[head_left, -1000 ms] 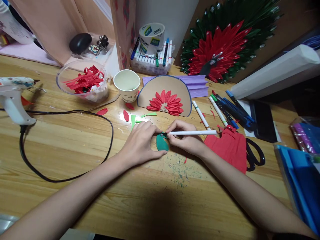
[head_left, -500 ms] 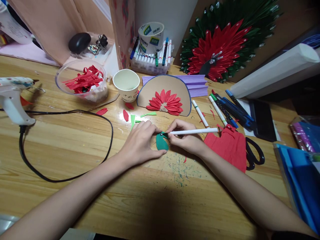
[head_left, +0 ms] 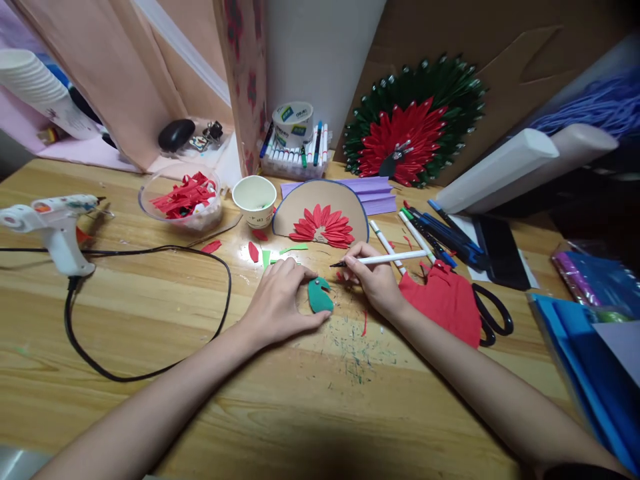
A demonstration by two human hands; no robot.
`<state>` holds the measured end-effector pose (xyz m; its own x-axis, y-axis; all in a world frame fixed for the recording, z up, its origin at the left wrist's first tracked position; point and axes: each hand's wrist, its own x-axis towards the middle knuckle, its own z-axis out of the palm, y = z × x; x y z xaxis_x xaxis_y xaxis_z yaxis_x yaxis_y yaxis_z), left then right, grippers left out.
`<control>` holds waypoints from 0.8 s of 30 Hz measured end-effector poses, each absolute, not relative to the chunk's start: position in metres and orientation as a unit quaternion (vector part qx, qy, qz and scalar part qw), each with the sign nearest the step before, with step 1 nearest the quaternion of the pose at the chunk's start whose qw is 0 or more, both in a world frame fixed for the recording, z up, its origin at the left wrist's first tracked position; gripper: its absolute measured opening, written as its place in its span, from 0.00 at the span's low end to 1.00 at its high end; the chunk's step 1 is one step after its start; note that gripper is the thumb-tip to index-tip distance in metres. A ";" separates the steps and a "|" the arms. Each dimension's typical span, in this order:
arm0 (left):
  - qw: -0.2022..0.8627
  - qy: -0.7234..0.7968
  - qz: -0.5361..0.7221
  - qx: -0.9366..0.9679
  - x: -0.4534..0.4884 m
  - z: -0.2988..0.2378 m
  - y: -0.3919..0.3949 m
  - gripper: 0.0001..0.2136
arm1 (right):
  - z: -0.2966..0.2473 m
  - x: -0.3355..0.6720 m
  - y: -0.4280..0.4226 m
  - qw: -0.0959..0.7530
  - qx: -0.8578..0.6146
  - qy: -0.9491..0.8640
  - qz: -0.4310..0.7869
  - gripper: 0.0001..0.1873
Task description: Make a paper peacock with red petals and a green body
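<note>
A small green cutout [head_left: 319, 299], shaped like a bird's head with a dot for an eye, lies on the wooden table. Thumb and fingers of my left hand [head_left: 283, 297] close on its edges from the left, holding it down. My right hand [head_left: 373, 277] pinches a white marker [head_left: 395, 258], its black tip in the air just above and to the right of the cutout. Behind them, a tan half-round card [head_left: 345, 200] with a blue rim carries a fan of red petals [head_left: 323, 227].
A glue gun [head_left: 60, 233] with a looping black cord lies at left. A bowl of red scraps [head_left: 185, 200] and a paper cup [head_left: 255, 200] stand behind. Red crepe paper [head_left: 440, 307], black-handled scissors [head_left: 495, 310] and several pens are at right. A red-and-green feathered piece [head_left: 415, 127] leans behind.
The marker tip has lifted off the green cutout and moved slightly up and away with my right hand. My left hand still holds the cutout. The camera view has shifted and tilted up.
</note>
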<state>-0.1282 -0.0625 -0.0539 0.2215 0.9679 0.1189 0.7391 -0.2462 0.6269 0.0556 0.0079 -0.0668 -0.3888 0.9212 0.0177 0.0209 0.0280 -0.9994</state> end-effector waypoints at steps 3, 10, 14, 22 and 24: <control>0.216 0.574 0.246 0.750 -0.128 -0.054 -0.063 0.23 | -0.066 0.054 0.007 0.380 -0.391 -0.608 0.578 0.14; 0.285 0.582 0.332 0.686 -0.131 -0.056 -0.065 0.18 | -0.066 0.051 0.003 0.404 -0.383 -0.604 0.571 0.11; 0.303 0.598 0.402 0.624 -0.134 -0.064 -0.061 0.16 | -0.067 0.052 0.003 0.430 -0.364 -0.621 0.545 0.09; 0.416 0.547 0.483 0.543 -0.132 -0.061 -0.060 0.13 | -0.064 0.052 -0.009 0.396 -0.271 -0.641 0.599 0.09; 0.435 0.541 0.493 0.525 -0.131 -0.058 -0.064 0.12 | -0.064 0.052 -0.010 0.392 -0.264 -0.650 0.596 0.09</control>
